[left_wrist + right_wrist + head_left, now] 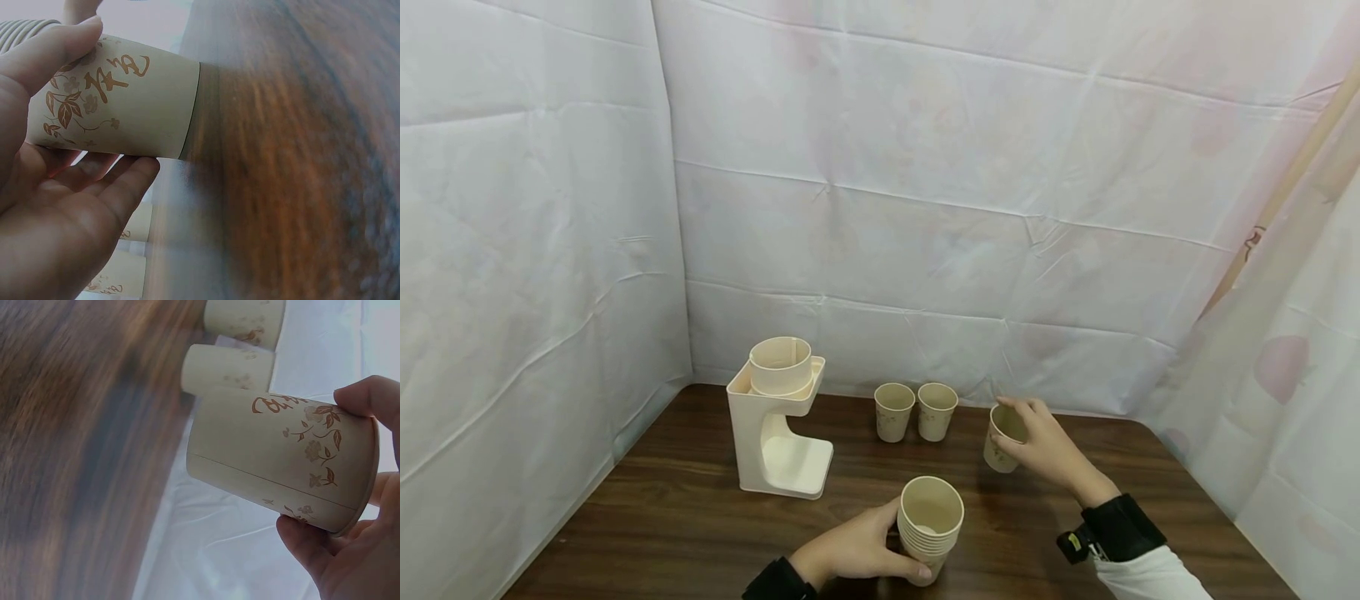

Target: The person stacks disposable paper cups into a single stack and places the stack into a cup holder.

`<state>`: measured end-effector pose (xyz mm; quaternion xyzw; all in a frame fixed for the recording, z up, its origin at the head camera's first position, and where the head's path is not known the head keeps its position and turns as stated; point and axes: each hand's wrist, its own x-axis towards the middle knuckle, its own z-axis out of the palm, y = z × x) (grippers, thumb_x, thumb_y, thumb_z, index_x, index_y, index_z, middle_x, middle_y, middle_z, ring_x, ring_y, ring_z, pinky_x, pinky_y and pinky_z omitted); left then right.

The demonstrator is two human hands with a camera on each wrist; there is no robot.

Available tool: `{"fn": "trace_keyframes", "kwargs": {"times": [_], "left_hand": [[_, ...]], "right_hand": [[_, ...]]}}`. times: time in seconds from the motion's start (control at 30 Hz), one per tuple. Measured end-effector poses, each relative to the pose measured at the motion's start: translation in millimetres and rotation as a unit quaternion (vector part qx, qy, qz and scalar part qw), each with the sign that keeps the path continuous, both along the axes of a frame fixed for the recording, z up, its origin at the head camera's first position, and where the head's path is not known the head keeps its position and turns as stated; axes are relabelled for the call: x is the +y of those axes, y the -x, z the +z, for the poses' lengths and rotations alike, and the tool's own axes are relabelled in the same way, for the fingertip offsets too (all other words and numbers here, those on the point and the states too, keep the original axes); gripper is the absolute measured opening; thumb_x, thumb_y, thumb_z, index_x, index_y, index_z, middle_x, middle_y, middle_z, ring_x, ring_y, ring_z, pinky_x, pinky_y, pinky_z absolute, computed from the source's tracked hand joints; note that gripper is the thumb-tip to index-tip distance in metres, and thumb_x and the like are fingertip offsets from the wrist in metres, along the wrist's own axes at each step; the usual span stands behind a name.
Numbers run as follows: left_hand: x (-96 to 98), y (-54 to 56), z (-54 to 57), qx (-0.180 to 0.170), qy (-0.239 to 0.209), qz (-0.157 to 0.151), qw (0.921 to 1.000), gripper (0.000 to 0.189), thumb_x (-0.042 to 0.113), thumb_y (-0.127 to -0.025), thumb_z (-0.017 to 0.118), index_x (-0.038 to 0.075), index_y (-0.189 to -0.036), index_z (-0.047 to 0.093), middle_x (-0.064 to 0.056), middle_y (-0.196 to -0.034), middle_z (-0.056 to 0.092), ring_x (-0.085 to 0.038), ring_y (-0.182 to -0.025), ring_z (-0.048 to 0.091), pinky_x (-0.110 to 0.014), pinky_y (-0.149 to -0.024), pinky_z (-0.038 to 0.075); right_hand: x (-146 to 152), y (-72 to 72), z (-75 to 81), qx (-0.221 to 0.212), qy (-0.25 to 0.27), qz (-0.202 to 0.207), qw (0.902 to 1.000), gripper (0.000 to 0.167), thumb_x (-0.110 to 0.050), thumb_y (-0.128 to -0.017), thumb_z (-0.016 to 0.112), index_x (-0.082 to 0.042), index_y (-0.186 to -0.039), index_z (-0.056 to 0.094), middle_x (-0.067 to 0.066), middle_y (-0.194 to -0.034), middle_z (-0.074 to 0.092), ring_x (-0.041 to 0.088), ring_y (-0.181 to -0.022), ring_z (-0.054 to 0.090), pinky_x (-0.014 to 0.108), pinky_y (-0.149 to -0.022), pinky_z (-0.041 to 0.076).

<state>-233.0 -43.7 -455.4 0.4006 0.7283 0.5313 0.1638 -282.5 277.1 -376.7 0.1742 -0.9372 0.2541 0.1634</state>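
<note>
My left hand point(872, 542) grips a stack of nested beige paper cups point(931, 517) near the front of the table. In the left wrist view, the thumb and fingers lie around the lowest cup point(137, 100), which shows brown leaves and lettering, its base right at the tabletop. My right hand point(1048, 446) holds a single paper cup point(1000, 454) near its rim, thumb on one side and fingers on the other. The same printed cup point(269, 456) fills the middle of the right wrist view. Left of it stand two upright paper cups, one point(893, 412) beside the other point(937, 412).
A cream stand point(752, 442) with a round holder point(781, 367) on top and a flat base plate stands at the left of the dark wooden table point(662, 517). White cloth point(925, 250) hangs behind the table and along its sides.
</note>
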Motion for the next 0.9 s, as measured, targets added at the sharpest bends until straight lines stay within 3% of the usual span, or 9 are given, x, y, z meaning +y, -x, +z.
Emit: {"fn": "trace_keyframes", "kwargs": {"times": [0.3, 0.6, 0.73, 0.9], "left_hand": [[0.2, 0.2, 0.3, -0.002, 0.002, 0.0, 1.0, 0.074, 0.023, -0.084, 0.084, 0.018, -0.146, 0.043, 0.001, -0.131, 0.061, -0.008, -0.118, 0.056, -0.026, -0.095, 0.047], [0.5, 0.5, -1.1, 0.004, 0.011, 0.009, 0.9999, 0.075, 0.024, -0.083, 0.084, 0.019, -0.146, 0.043, 0.004, -0.131, 0.061, -0.007, -0.119, 0.055, -0.026, -0.096, 0.046], [0.4, 0.1, -1.1, 0.009, 0.016, 0.014, 0.9997, 0.075, 0.025, -0.083, 0.085, 0.02, -0.146, 0.044, 0.006, -0.13, 0.061, -0.007, -0.119, 0.055, -0.026, -0.097, 0.045], [-0.6, 0.3, -0.6, 0.01, 0.01, 0.006, 0.9999, 0.075, 0.025, -0.084, 0.084, 0.019, -0.147, 0.042, 0.004, -0.132, 0.06, -0.009, -0.121, 0.054, -0.027, -0.099, 0.044]], "right_hand": [[-3.5, -21.8, 23.2, 0.007, -0.013, 0.019, 0.9997, 0.06, -0.032, -0.093, 0.074, -0.007, -0.143, 0.053, 0.022, -0.127, 0.051, 0.039, -0.116, 0.054, 0.055, -0.089, 0.048], [-5.7, -40.7, 41.1, 0.032, -0.024, 0.07, 0.9967, 0.056, -0.028, -0.091, 0.076, -0.008, -0.139, 0.056, 0.015, -0.121, 0.054, 0.029, -0.106, 0.057, 0.046, -0.081, 0.05], [-6.8, -49.3, 51.0, 0.04, -0.029, 0.086, 0.9951, 0.058, -0.028, -0.091, 0.077, -0.01, -0.141, 0.055, 0.01, -0.124, 0.055, 0.027, -0.111, 0.056, 0.048, -0.085, 0.051], [-6.9, -58.4, 62.9, 0.019, -0.009, 0.12, 0.9925, 0.059, -0.031, -0.092, 0.076, -0.021, -0.144, 0.051, 0.004, -0.133, 0.05, 0.024, -0.116, 0.053, 0.036, -0.082, 0.055]]}}
